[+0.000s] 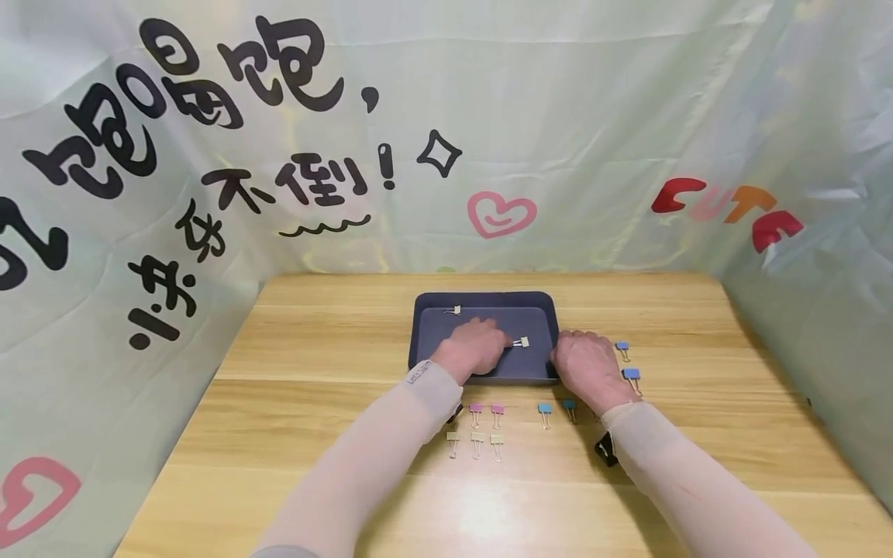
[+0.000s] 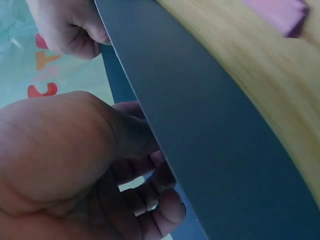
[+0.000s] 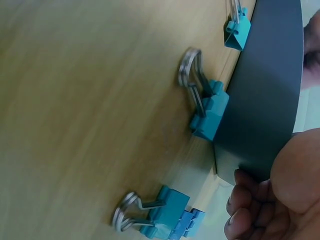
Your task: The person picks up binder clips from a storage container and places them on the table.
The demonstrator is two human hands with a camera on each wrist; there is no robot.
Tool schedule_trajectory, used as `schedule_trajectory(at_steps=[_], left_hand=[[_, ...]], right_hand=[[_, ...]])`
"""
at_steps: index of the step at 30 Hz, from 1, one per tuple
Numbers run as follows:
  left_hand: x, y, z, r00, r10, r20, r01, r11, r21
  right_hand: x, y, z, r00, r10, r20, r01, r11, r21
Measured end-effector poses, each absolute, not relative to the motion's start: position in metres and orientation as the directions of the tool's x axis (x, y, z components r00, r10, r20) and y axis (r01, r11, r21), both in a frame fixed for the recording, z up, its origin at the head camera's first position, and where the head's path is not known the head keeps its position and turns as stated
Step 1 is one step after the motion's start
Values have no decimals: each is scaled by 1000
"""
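Note:
My left hand [image 1: 477, 346] reaches over the front wall of the dark grey tray [image 1: 481, 380]. Its fingertips pinch the wire handles of a pale yellow binder clip [image 1: 525, 342] inside; the tray wall hides this grip in the left wrist view. A second pale yellow binder clip [image 1: 456, 310] lies near the tray's back left corner. At the tray's right side, my right hand [image 1: 589, 368] grips the wall near the front corner. Its curled fingers [image 3: 241, 200] show at that corner in the right wrist view.
On the wooden table [image 1: 279, 465], before the tray, lie pink binder clips [image 1: 476, 408], a row of pale yellow clips [image 1: 477, 439] and teal clips [image 1: 545, 409]. Blue clips [image 1: 631, 374] lie right of my right hand. A printed cloth [image 1: 593, 116] surrounds the table's back and sides.

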State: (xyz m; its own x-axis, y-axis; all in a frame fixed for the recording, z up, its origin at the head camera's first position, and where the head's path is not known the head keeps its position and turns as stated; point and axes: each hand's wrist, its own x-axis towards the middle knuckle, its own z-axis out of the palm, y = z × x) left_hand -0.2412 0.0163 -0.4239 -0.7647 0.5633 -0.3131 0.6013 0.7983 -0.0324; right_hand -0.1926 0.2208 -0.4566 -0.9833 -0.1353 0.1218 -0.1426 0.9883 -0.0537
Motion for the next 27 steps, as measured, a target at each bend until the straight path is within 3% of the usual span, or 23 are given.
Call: schedule_trajectory(at_steps=[5, 12, 19, 27], left_hand=[[-236, 7, -419, -794, 531, -298, 571, 818, -64], [-249, 8, -417, -822, 523, -228, 529, 848, 37], [-262, 21, -429, -805, 560, -196, 557, 827, 76], [-263, 30, -434, -803, 560, -203, 566, 824, 36]], right_hand=[[-192, 224, -455, -981, -143, 133, -151, 987, -58], [-193, 226, -457, -976, -150, 161, -160, 986, -51], [-194, 223, -458, -979, -150, 141, -159, 986, -54], [-193, 222, -458, -978, -155, 136, -161, 986, -34]])
